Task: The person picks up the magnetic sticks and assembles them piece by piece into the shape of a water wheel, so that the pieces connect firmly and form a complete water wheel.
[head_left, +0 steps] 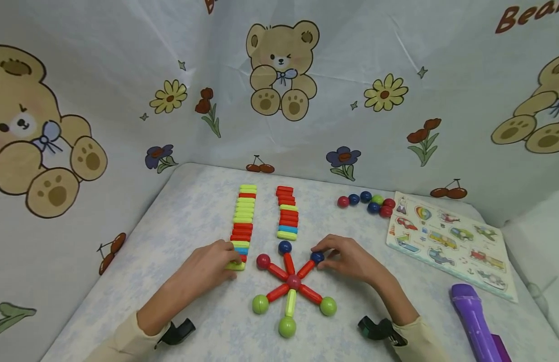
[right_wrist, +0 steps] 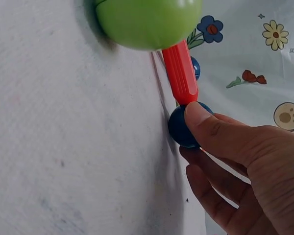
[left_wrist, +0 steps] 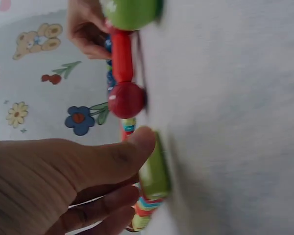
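Observation:
A star-shaped build lies on the table, with red sticks and one yellow-green stick (head_left: 290,303) around a red centre ball (head_left: 293,282). Balls cap its arms: green (head_left: 287,327), blue (head_left: 285,247) and red (head_left: 263,261). My right hand (head_left: 347,256) pinches the blue ball (right_wrist: 182,128) at the upper right arm between thumb and fingers. At the near end of the left row of sticks (head_left: 243,226), my left hand (head_left: 210,265) pinches a yellow-green stick (left_wrist: 155,171), thumb on one side and curled fingers on the other.
A shorter row of sticks (head_left: 287,213) lies beyond the star. Loose balls (head_left: 366,196) sit at the back right, next to a picture board (head_left: 451,241). A purple microphone (head_left: 476,322) lies near the right edge. Behind the table hangs a bear-print cloth (head_left: 306,136).

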The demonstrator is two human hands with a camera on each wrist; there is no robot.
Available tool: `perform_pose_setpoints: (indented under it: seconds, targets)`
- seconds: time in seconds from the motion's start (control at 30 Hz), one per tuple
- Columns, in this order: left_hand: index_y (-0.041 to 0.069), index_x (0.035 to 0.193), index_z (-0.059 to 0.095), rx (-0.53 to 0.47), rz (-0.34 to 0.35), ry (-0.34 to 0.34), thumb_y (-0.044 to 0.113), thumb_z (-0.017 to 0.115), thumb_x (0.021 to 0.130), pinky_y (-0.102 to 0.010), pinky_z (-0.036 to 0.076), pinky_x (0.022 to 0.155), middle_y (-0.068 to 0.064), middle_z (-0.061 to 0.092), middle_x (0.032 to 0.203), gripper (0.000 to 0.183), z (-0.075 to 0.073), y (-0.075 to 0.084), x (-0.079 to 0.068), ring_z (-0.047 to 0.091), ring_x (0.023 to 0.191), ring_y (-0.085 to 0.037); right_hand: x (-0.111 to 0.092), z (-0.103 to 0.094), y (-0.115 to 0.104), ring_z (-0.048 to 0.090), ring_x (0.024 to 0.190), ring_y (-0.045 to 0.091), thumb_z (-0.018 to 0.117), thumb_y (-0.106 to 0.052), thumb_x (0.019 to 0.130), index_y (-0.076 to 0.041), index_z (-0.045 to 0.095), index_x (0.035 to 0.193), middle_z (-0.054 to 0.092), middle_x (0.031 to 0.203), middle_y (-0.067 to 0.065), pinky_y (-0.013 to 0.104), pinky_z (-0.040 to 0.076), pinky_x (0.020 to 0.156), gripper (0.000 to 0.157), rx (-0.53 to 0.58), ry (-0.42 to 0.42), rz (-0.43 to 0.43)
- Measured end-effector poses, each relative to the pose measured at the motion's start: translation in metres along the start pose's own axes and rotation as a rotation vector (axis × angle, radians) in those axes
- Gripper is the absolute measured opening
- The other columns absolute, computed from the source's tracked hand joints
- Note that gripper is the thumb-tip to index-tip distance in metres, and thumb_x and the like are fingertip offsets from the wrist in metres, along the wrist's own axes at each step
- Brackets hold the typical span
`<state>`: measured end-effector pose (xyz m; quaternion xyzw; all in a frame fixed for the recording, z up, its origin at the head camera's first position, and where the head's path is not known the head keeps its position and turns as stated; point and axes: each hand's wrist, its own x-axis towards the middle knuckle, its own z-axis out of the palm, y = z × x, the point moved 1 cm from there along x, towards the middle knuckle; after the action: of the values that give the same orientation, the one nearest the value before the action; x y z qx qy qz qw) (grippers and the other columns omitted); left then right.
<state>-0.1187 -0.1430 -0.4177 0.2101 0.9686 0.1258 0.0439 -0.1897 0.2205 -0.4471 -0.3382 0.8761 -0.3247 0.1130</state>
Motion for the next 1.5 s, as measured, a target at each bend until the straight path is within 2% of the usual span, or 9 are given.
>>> perform_pose_setpoints:
  seconds: [0.2, 0.4, 0.47, 0.6, 0.77, 0.87, 0.97, 1.2, 1.5]
  targets:
    - [0.014, 0.103, 0.082, 0.019, 0.054, 0.110, 0.010, 0.096, 0.081, -0.035, 0.062, 0.076, 0.003, 0.071, 0.100, 0.026, 0.012, -0.002, -0.007, 0.068, 0.100, -0.018, -0.003, -0.005, 0.001, 0.070, 0.106, 0.014, 0.087, -0.023, 0.093, -0.009, 0.079, 0.127, 0.076, 0.118, -0.003, 0.038, 0.062, 0.093, 0.038, -0.003, -0.008, 0.003]
    - [0.013, 0.113, 0.083, 0.021, 0.025, 0.076, 0.012, 0.093, 0.086, -0.037, 0.063, 0.084, 0.002, 0.072, 0.105, 0.029, 0.005, 0.005, -0.004, 0.068, 0.101, -0.018, -0.003, -0.006, 0.001, 0.069, 0.104, 0.014, 0.087, -0.023, 0.093, -0.010, 0.079, 0.128, 0.076, 0.116, -0.004, 0.038, 0.062, 0.093, 0.039, -0.008, -0.017, 0.010]
    - [0.013, 0.117, 0.083, -0.011, 0.064, 0.090, 0.011, 0.091, 0.088, -0.035, 0.062, 0.084, 0.002, 0.071, 0.107, 0.030, -0.002, 0.011, 0.001, 0.067, 0.099, -0.016, -0.003, -0.007, 0.001, 0.069, 0.103, 0.014, 0.087, -0.023, 0.093, -0.010, 0.079, 0.129, 0.075, 0.115, -0.005, 0.037, 0.062, 0.093, 0.039, -0.011, -0.020, 0.012]
    - [0.011, 0.121, 0.080, -0.120, 0.213, 0.134, 0.005, 0.084, 0.093, -0.026, 0.060, 0.077, 0.000, 0.068, 0.111, 0.028, -0.014, 0.034, 0.023, 0.065, 0.092, -0.013, -0.003, -0.007, 0.001, 0.069, 0.103, 0.015, 0.088, -0.022, 0.092, -0.010, 0.079, 0.128, 0.075, 0.114, -0.006, 0.037, 0.062, 0.093, 0.039, -0.016, -0.024, 0.024]
    - [0.010, 0.124, 0.074, -0.223, 0.306, 0.056, 0.007, 0.077, 0.101, -0.021, 0.057, 0.079, -0.001, 0.069, 0.117, 0.024, -0.011, 0.066, 0.065, 0.064, 0.093, -0.011, -0.001, -0.007, 0.000, 0.069, 0.103, 0.014, 0.088, -0.021, 0.092, -0.009, 0.079, 0.127, 0.076, 0.114, -0.006, 0.037, 0.062, 0.093, 0.038, -0.009, -0.030, 0.020]
    - [0.012, 0.125, 0.071, -0.217, 0.303, -0.020, 0.009, 0.074, 0.103, -0.021, 0.056, 0.083, 0.001, 0.070, 0.117, 0.022, -0.001, 0.076, 0.087, 0.062, 0.093, -0.010, 0.001, -0.007, -0.003, 0.070, 0.104, 0.014, 0.089, -0.021, 0.091, -0.010, 0.079, 0.125, 0.077, 0.115, -0.005, 0.037, 0.062, 0.093, 0.037, -0.011, -0.031, 0.019]
    - [0.013, 0.126, 0.071, -0.185, 0.274, -0.074, 0.010, 0.073, 0.104, -0.022, 0.057, 0.085, 0.001, 0.070, 0.119, 0.022, 0.007, 0.077, 0.101, 0.061, 0.094, -0.010, 0.005, -0.007, -0.004, 0.070, 0.103, 0.013, 0.089, -0.021, 0.091, -0.011, 0.079, 0.124, 0.077, 0.115, -0.005, 0.036, 0.062, 0.093, 0.036, -0.014, -0.034, 0.019]
    - [0.010, 0.126, 0.072, -0.123, 0.266, -0.138, 0.011, 0.075, 0.103, -0.024, 0.059, 0.088, -0.001, 0.070, 0.119, 0.024, 0.018, 0.077, 0.111, 0.063, 0.096, -0.011, 0.005, -0.005, -0.006, 0.070, 0.102, 0.014, 0.091, -0.019, 0.089, -0.013, 0.079, 0.123, 0.078, 0.113, -0.007, 0.034, 0.061, 0.095, 0.036, 0.000, -0.036, 0.045]
    - [0.012, 0.123, 0.077, -0.046, 0.322, -0.139, 0.012, 0.077, 0.102, -0.022, 0.058, 0.084, 0.000, 0.071, 0.113, 0.022, 0.024, 0.082, 0.113, 0.062, 0.092, -0.009, -0.003, -0.004, -0.002, 0.070, 0.104, 0.014, 0.092, -0.019, 0.088, -0.016, 0.079, 0.120, 0.077, 0.112, -0.008, 0.040, 0.060, 0.096, 0.035, 0.006, -0.029, 0.062]
